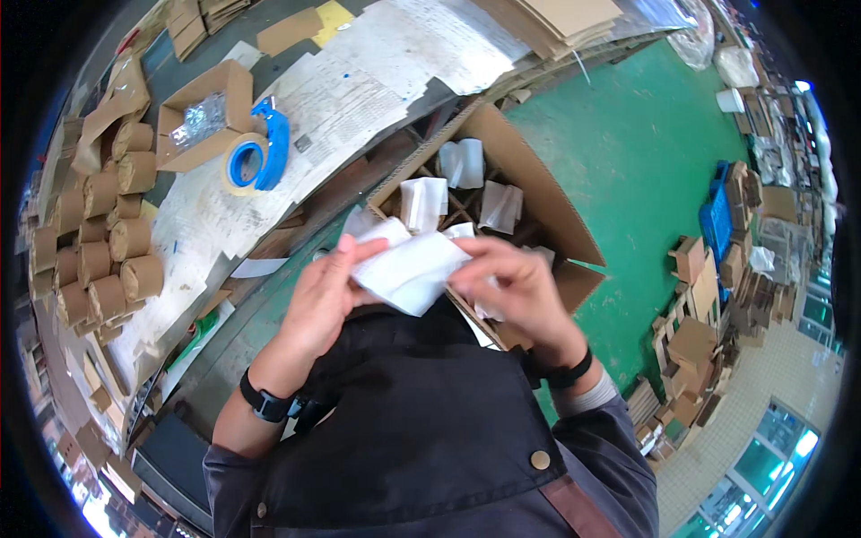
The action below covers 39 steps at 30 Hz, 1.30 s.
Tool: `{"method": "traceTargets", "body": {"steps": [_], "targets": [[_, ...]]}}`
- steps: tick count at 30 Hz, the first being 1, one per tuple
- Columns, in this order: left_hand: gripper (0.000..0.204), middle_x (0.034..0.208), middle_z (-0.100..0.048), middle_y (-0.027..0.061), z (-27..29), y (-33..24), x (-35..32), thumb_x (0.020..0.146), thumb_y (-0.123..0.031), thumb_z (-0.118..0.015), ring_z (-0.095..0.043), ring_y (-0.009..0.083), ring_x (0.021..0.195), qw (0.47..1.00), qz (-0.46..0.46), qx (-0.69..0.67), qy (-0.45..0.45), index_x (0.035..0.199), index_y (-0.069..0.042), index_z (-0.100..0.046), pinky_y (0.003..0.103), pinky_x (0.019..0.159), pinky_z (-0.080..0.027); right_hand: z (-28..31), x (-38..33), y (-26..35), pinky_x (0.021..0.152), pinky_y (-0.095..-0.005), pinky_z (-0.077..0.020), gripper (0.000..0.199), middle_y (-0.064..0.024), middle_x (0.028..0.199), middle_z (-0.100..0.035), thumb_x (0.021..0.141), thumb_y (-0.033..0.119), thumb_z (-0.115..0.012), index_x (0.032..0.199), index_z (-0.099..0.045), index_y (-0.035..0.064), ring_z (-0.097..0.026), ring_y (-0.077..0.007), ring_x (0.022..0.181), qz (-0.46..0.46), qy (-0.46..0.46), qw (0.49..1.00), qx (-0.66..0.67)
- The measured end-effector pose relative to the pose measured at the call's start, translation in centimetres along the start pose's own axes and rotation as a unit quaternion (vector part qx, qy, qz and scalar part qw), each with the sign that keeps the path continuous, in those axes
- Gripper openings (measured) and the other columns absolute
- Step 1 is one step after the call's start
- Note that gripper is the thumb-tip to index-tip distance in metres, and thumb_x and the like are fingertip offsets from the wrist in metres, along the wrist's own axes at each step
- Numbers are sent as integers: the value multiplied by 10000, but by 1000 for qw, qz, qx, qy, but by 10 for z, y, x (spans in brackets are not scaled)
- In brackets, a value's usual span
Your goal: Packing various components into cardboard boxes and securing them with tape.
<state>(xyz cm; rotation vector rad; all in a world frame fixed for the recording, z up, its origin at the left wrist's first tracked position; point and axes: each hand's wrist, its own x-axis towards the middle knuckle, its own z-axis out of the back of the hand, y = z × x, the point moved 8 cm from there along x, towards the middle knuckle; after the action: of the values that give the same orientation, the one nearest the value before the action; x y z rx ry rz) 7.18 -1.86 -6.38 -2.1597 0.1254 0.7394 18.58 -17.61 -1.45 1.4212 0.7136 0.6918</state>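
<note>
My left hand [321,296] and my right hand [516,287] both grip one white wrapped packet [408,264], held in front of my chest. Just beyond the packet stands an open cardboard box [538,193] with a cardboard divider grid. Several similar white packets [423,202] stand upright in its cells. Both wrists wear dark bands.
A workbench [359,81] covered in white paper holds a blue tape dispenser [260,157], a small open carton [202,112] with a shiny bag, and several brown cardboard rolls [108,242] at its left. Flattened cardboard [556,18] lies at the top. Folded cartons [700,305] are piled on the green floor at right.
</note>
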Motion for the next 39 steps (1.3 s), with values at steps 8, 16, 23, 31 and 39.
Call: {"method": "traceTargets", "body": {"steps": [8, 16, 23, 31, 39], "targets": [[524, 1187, -592, 162, 33, -10, 3, 1005, -387, -416, -591, 209, 1081, 997, -24, -20, -72, 1222, 73, -541, 330, 945, -460, 159, -68, -154, 662, -318, -516, 220, -114, 763, -672, 655, 48, -716, 871, -677, 29, -653, -195, 699, -320, 9, 870, -374], [478, 1183, -598, 142, 45, -6, 2, 1002, -354, -443, -592, 194, 1074, 995, -48, -40, -82, 1218, 58, -552, 325, 935, -464, 168, -64, -189, 642, -326, -502, 370, -76, 741, -646, 619, 61, -777, 944, -606, 16, -633, -182, 701, -276, 27, 843, -460], [434, 1181, -600, 130, 51, -7, -6, 1000, -325, -456, -591, 191, 1072, 993, -49, -51, -91, 1210, 37, -572, 328, 929, -469, 160, -75, -180, 695, -371, -510, 445, -122, 788, -648, 595, 101, -804, 977, -586, 34, -640, -264, 750, -343, 25, 872, -348], [430, 1166, -609, 126, 49, -8, -5, 1001, -314, -459, -591, 189, 1068, 993, -74, -38, -89, 1216, 42, -565, 324, 933, -465, 134, -75, -172, 690, -406, -515, 479, -145, 815, -652, 605, 121, -814, 982, -524, 63, -646, -352, 806, -302, -29, 810, -502], [404, 1152, -613, 97, 35, -6, -7, 846, 6, -653, -588, 159, 1058, 994, -104, 12, -36, 1238, 8, -554, 296, 917, -480, 126, -82, -177, 723, -388, -511, 441, -159, 908, -640, 695, 202, -789, 1013, -516, 67, -647, -309, 852, -319, 58, 711, -624]]}}
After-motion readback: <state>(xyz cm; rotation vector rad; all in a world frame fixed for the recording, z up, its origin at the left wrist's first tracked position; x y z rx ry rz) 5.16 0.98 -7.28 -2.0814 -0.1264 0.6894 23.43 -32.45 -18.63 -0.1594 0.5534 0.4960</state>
